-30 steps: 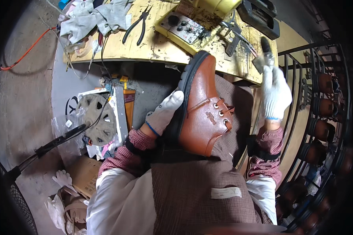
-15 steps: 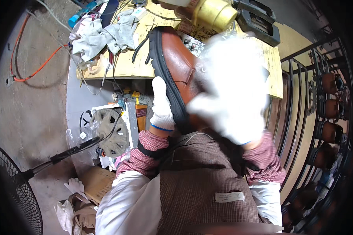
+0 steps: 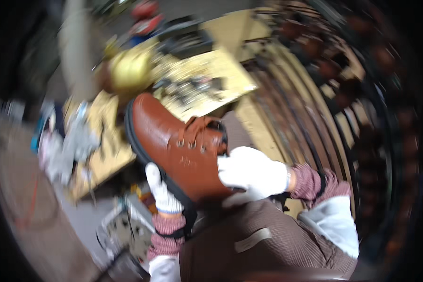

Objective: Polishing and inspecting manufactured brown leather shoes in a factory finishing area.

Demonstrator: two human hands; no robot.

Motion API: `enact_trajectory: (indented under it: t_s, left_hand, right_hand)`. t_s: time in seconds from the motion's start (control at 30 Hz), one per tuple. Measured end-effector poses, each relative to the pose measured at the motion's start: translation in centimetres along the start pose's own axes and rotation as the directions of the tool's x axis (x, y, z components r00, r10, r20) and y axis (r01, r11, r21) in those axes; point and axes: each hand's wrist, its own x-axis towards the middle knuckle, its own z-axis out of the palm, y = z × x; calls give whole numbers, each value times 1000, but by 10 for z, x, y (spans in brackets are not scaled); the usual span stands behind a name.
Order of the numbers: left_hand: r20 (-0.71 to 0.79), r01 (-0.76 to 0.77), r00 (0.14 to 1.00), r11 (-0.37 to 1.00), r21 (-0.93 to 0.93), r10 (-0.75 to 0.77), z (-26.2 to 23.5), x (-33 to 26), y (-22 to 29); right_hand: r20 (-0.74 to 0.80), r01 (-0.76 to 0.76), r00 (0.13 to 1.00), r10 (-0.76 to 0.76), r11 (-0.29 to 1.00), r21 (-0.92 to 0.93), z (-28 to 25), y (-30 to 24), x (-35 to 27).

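A reddish-brown leather lace-up boot (image 3: 174,155) with a thick black sole is held up in front of me, its toe tilted toward the far left. My left hand (image 3: 163,190), in a white knitted glove, grips the boot by its sole edge from below, thumb side showing; its other fingers are hidden under the boot. At the boot's ankle end, my right hand (image 3: 254,174), also gloved in white, closes on the upper near the opening. Laces run through the metal eyelets.
Beyond the boot stands a yellow workbench (image 3: 235,75) with a yellow cylindrical machine part (image 3: 132,69) and small clutter. Grey-white cloths (image 3: 82,141) lie at its left end. Along the right runs a dark metal rack (image 3: 310,108) holding several brown boots, blurred.
The view has turned right and blurred. The boot has tipped so its laces and side show. My right hand, earlier a white blur over the boot, now rests at its ankle end.
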Motion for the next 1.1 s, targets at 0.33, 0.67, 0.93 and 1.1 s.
enact_trajectory:
  t_s: [0.33,0.67,0.93,1.1]
  left_hand:
    - [89,48,977,610,791,-193,23,35,-30]
    - [69,42,991,759,650,-115,15,35,-27]
    - [-145,41,989,852,522,41,-25,8,-6]
    - [-70,13,997,868,496,25,2,18,-25]
  right_hand:
    - [-599,-593,626,499,804,49,-102,-147,-187]
    - [-750,-977,22,661,-144,-156,-83,11,-287]
    - [-919,-988,63,389,-106,-113,-108,76,-255]
    - [-705,-987,-162,690,-102,127,-91,124,-238]
